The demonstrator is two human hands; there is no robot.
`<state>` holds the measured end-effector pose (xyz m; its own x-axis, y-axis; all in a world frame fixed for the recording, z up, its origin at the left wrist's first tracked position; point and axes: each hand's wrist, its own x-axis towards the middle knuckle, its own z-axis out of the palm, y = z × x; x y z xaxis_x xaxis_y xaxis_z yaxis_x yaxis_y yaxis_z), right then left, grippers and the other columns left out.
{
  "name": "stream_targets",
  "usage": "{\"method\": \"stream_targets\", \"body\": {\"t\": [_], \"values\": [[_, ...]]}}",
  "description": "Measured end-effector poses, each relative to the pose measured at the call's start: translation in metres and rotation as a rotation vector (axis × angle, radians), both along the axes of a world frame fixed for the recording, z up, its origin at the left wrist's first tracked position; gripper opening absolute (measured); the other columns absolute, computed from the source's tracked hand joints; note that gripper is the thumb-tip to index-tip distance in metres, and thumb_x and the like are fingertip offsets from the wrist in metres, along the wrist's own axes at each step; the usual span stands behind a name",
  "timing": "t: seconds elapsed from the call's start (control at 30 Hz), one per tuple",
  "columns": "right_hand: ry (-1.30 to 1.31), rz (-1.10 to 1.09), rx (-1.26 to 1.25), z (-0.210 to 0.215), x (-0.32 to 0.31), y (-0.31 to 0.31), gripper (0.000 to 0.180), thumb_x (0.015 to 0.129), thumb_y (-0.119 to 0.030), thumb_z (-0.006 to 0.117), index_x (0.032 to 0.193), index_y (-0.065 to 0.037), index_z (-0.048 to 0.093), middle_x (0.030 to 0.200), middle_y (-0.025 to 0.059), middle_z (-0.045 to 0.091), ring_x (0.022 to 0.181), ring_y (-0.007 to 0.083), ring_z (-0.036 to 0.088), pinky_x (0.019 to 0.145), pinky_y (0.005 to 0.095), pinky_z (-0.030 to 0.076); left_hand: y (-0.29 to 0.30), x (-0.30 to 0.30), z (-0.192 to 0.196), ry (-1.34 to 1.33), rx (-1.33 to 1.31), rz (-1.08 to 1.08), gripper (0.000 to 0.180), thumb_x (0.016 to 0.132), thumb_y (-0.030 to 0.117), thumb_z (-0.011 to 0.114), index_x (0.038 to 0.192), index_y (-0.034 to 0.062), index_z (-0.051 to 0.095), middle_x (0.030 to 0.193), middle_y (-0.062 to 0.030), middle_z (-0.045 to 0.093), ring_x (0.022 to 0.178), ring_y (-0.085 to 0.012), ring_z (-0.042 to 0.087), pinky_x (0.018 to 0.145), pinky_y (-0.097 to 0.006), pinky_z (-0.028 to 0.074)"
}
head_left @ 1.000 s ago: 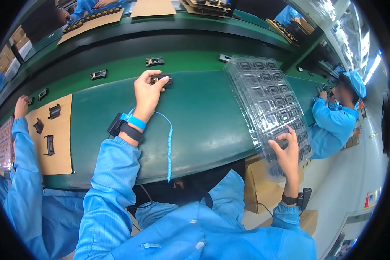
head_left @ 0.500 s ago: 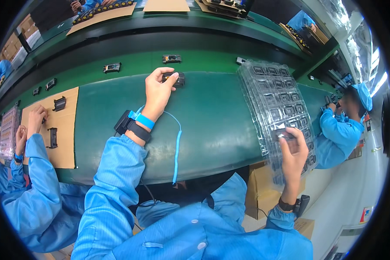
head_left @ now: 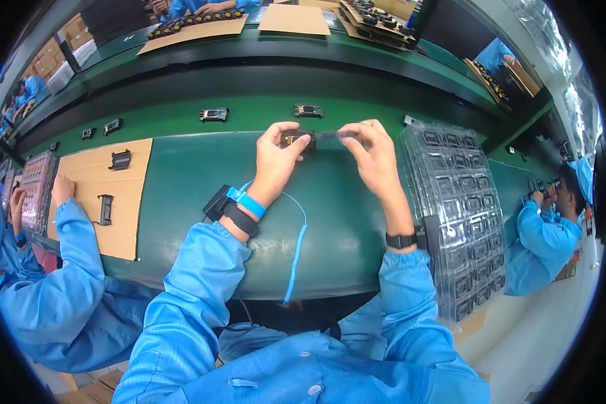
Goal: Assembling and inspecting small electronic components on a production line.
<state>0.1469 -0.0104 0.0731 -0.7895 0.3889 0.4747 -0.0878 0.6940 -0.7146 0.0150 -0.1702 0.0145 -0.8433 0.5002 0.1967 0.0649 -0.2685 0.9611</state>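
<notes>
Now that your right hand (head_left: 377, 160) has left the clear trays (head_left: 455, 194), it pinches a thin dark piece (head_left: 328, 134) — side by side with the black module (head_left: 289, 140) clamped in your left hand (head_left: 275, 163) over the table (head_left: 330, 222).

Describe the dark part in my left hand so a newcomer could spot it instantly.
Start with the wide dark-green tabletop and go to its far edge, where your left hand is, above the blue wrist strap. Its thumb and fingers pinch the small black part; the two similar parts just beyond, on the brighter green strip, lie unheld.
</notes>
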Motion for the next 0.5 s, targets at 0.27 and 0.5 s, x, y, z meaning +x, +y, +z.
{"method": "stream_targets", "body": {"t": [0.27,0.5], "values": [[0.055,-0.044,-0.554,-0.035,-0.023,0.014,0.027,0.097,-0.007,0.074,0.121,0.006,0.070,0.081,0.0011,0.067,0.067,0.0057,0.060,0.058,0.0218,0.050,-0.003,-0.002,0.000,0.014,-0.053,0.005,0.037,0.094,0.002,0.075,0.128,-0.0013,0.062,0.110,-0.0088,0.072,0.094,-0.0122,0.071,0.071,-0.024,0.059],[-0.040,0.250,-0.761,-0.037,-0.022,0.006,0.026,0.105,-0.011,0.064,0.126,0.002,0.072,0.094,0.0027,0.063,0.069,0.0070,0.058,0.060,0.0231,0.049,0.000,-0.004,-0.004,-0.027,0.003,-0.034,0.029,0.099,0.001,0.068,0.127,0.0002,0.064,0.110,-0.0062,0.072,0.093,-0.0110,0.070,0.073,-0.026,0.060]]}}
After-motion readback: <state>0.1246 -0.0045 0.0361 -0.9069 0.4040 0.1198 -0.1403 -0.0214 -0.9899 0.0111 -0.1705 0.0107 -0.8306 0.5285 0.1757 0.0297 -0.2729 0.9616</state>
